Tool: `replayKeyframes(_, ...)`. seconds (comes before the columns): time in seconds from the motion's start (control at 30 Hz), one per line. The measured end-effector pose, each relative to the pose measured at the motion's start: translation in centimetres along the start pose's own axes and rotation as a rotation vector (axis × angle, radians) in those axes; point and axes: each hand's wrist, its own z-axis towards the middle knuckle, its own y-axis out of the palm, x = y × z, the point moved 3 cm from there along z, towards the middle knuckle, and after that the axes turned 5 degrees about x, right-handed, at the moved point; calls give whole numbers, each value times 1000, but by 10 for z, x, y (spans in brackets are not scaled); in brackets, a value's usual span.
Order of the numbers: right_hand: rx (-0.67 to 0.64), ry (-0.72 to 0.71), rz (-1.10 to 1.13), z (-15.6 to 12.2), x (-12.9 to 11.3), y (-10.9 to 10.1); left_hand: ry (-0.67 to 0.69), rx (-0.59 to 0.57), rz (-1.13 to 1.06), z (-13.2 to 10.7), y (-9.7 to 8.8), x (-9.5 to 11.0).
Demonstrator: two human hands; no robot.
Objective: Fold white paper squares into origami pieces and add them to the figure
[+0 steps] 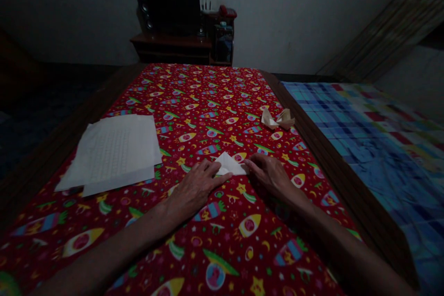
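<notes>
Dim grey wall [294, 18] closes off the room, and against it stands a dark wooden desk [169, 44] carrying a black monitor [170, 4], a speaker [144, 14] and a red telephone [227, 11]. To the right, a blue checked quilt [374, 148] covers a bed, and a striped curtain [388, 23] slants across the upper right corner. Nearer, a long table with a brown wooden rim [347, 194] runs away from the person, covered by a red rocket-print cloth [152, 222]. Toward the table's left edge lies a stack of white sheets [111, 152] printed with a faint grid, its corners slightly out of line. Near the right edge, a tan folded paper piece [277, 119] sits alone. Around the middle of the table, a white folded paper [229, 165] lies flat on the cloth, a pointed shape between the two hands. The left hand [196, 189] rests palm down and open, its fingers [222, 176] touching the paper's near edge. The right hand [270, 176] lies at the paper's right tip, its fingers [250, 162] slightly curled against it; whether they pinch the paper cannot be told.
</notes>
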Motion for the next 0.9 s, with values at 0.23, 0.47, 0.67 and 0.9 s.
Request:
replayKeyframes(0.23,14,12,83,-2,-1,4,-6,-6,0,-1,1,-1)
replayKeyframes(0.47,-20,0,38,-3,-3,7,-12,-17,5,1,-3,1)
replayKeyframes(0.67,-34,-45,-91,-6,-7,7,-10,-16,9,2,-2,1)
replayKeyframes(0.9,18,-99,-197,-7,-12,5,-22,-89,91,8,-2,4)
